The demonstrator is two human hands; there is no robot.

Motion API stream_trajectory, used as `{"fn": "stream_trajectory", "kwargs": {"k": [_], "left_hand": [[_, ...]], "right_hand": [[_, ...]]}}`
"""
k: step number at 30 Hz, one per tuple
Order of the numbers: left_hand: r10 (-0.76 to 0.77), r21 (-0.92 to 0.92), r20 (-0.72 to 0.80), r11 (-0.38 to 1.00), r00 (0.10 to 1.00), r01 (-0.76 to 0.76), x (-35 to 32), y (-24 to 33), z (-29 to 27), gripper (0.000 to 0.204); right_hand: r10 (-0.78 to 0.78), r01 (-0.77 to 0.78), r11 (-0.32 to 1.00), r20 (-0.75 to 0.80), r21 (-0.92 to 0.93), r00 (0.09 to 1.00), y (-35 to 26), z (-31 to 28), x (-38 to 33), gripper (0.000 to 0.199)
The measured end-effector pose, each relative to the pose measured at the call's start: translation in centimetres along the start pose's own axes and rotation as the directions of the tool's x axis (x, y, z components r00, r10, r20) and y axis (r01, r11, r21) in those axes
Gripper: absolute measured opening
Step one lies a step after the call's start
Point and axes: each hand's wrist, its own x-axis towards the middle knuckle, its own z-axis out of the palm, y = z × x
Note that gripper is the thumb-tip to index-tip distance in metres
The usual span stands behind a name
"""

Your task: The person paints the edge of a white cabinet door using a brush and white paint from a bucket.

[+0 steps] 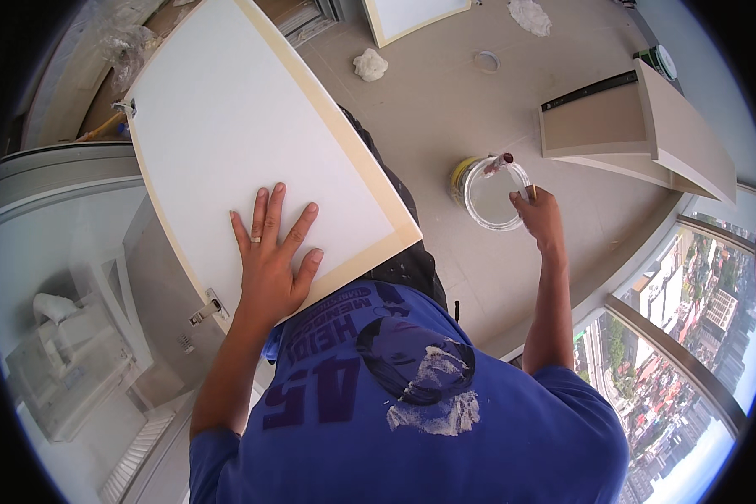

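Note:
My left hand point(273, 256) lies flat with spread fingers on a white cabinet door point(235, 126). Tan masking tape point(344, 143) runs along the door's edges, and the door rests across my lap. My right hand point(539, 217) is closed at the right rim of a clear round tub point(497, 220) on the floor. A short tan handle point(532, 192) pokes out of its grip; the working end cannot be made out. Pale paint-like liquid point(491, 197) is in the tub. A red-ended tool point(502, 160) leans at the tub's far rim.
A cabinet drawer or box point(601, 126) with a black rail stands at the right. Farther off are a crumpled white wad point(370, 65), a tape roll point(486, 61), another taped panel point(412, 17) and a green can point(659, 60). Metal hinges point(206, 311) jut from the door's left edge. Windows line the right.

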Motion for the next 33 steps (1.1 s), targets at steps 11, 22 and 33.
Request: {"fn": "stream_trajectory", "kwargs": {"k": [11,22,33], "left_hand": [[-0.075,-0.07,0.02,0.995,0.997,0.076,0.8,0.0,-0.2,0.055],[-0.034,-0.088,0.016,0.996,0.999,0.035,0.5,-2.5,0.2,0.056],[0.021,-0.059,-0.011,0.998,1.0,-0.022,0.4,-3.5,0.3,0.057]], "right_hand": [[0.002,-0.089,0.905,0.204,0.417,0.979,-3.7,6.6,4.1,0.027],[0.035,0.082,0.657,-0.139,0.75,0.99,-7.7,0.1,-1.1,0.058],[0.008,-0.031,0.887,0.052,0.461,0.999,-3.0,8.0,4.0,0.061]]}}
